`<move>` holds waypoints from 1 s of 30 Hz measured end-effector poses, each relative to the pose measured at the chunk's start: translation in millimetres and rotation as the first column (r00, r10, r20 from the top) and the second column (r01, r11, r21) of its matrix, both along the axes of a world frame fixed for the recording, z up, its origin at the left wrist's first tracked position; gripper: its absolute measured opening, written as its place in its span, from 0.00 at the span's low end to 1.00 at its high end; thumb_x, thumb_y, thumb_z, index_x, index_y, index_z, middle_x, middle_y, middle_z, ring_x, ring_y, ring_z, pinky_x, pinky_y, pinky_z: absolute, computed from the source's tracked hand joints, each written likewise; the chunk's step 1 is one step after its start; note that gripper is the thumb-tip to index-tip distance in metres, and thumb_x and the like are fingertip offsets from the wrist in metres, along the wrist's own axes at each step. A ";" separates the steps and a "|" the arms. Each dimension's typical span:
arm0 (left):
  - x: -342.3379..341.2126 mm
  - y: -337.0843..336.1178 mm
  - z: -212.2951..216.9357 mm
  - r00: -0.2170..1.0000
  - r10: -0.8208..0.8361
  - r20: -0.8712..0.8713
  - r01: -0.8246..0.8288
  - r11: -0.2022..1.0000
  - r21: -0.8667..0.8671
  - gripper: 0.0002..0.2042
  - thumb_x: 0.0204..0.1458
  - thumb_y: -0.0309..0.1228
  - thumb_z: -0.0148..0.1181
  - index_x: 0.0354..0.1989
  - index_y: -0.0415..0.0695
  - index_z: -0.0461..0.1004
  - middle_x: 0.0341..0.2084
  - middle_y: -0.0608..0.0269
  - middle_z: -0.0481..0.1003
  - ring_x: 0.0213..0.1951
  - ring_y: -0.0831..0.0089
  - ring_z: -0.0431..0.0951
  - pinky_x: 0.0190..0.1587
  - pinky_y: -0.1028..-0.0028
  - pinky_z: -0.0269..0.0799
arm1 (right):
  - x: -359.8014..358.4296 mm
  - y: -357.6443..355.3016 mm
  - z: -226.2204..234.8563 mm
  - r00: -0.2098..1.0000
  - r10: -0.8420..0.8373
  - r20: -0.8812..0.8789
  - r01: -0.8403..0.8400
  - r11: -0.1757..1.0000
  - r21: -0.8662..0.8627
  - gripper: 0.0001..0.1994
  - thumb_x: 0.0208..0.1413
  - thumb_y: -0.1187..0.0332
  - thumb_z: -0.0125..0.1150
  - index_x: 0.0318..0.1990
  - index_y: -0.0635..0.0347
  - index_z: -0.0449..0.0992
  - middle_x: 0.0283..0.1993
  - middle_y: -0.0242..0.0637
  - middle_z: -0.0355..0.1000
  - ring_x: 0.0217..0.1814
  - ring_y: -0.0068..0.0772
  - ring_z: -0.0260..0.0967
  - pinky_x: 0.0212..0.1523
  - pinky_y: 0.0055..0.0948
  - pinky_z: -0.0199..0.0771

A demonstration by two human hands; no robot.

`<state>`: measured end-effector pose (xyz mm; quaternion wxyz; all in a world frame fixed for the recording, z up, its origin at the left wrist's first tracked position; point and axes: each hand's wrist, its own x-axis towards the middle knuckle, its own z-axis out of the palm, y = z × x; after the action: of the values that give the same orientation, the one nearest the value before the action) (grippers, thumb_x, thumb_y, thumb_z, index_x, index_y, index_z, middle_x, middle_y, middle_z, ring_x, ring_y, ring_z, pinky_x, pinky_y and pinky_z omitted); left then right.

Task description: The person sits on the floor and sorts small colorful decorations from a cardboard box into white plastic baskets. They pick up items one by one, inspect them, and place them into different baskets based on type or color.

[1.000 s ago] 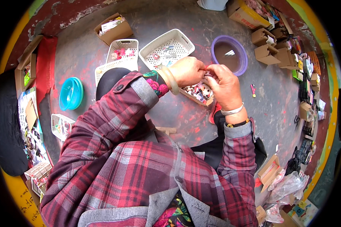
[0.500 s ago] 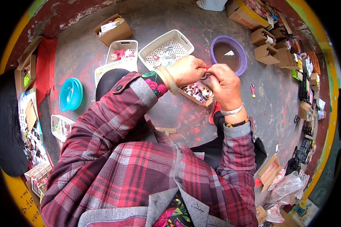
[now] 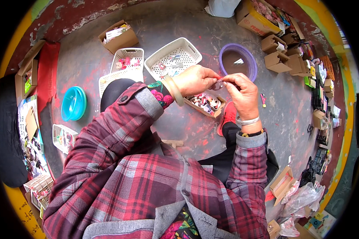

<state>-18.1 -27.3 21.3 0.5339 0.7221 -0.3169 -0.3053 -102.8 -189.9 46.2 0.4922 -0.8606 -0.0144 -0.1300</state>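
Both hands are raised in front of me, close together over a small box. My left hand pinches a small dark looped piece with a bit of red by the fingertips. The fingers of my right hand close on the other side of this piece. It is too small to tell its exact kind. Just below, a small cardboard box holds mixed dark, white and pink little pieces. A white perforated basket with a few small items lies beyond my left hand.
A purple basin of murky water stands beyond my right hand. Smaller white baskets and teal bowls sit to the left. Pink-handled scissors or a similar tool lie on the floor. Cardboard boxes line the right.
My hands have drawn slightly apart, and the dark loop between the fingertips shows more plainly. The view has shifted a little, with more of the red shoe showing.
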 end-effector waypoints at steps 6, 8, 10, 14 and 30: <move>0.9 -1.0 -5.3 0.973 0.001 0.229 -0.021 0.996 0.082 0.12 0.51 0.30 0.50 0.40 0.37 0.73 0.27 0.53 0.76 0.31 0.70 0.76 0.35 0.73 0.70 | 2.7 -4.8 -7.8 0.999 0.027 -0.018 -0.026 0.997 0.067 0.05 0.44 0.80 0.55 0.30 0.65 0.74 0.28 0.32 0.69 0.29 0.22 0.67 0.30 0.20 0.66; 2.2 -1.5 -9.5 0.972 0.014 0.234 -0.029 0.998 0.060 0.12 0.51 0.30 0.50 0.40 0.36 0.73 0.27 0.52 0.76 0.31 0.69 0.76 0.35 0.72 0.70 | 2.4 -5.7 -6.3 1.000 0.016 -0.024 -0.013 0.992 0.124 0.05 0.45 0.80 0.55 0.30 0.65 0.74 0.28 0.32 0.69 0.29 0.21 0.67 0.31 0.20 0.66; 1.2 -1.0 -9.1 0.972 0.000 0.233 -0.015 0.998 0.062 0.12 0.51 0.30 0.50 0.40 0.36 0.73 0.27 0.52 0.76 0.30 0.69 0.76 0.35 0.72 0.70 | 1.4 -5.8 -6.9 0.999 0.013 -0.046 -0.005 0.984 0.178 0.05 0.45 0.80 0.54 0.30 0.65 0.74 0.28 0.31 0.69 0.29 0.20 0.66 0.31 0.19 0.66; 1.8 -0.2 -8.3 0.971 -0.007 0.239 -0.013 0.997 0.082 0.13 0.51 0.30 0.49 0.41 0.36 0.73 0.27 0.53 0.76 0.31 0.70 0.76 0.35 0.73 0.70 | 1.3 -2.2 -4.9 0.999 0.025 -0.025 -0.024 0.999 0.049 0.05 0.44 0.80 0.55 0.30 0.64 0.74 0.28 0.32 0.69 0.29 0.22 0.67 0.31 0.20 0.67; 0.2 0.7 -7.7 0.995 -0.021 0.095 0.015 0.998 0.066 0.13 0.53 0.31 0.49 0.42 0.38 0.73 0.24 0.61 0.75 0.26 0.78 0.73 0.30 0.76 0.72 | -0.9 5.2 0.0 0.999 0.023 0.049 -0.002 0.920 -0.391 0.04 0.43 0.75 0.56 0.29 0.58 0.74 0.26 0.37 0.68 0.29 0.39 0.68 0.30 0.31 0.68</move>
<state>-17.9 -26.5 13.5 0.4915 0.7499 -0.3386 -0.2854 -103.8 -184.7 46.2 0.3110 -0.9376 -0.0585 -0.1442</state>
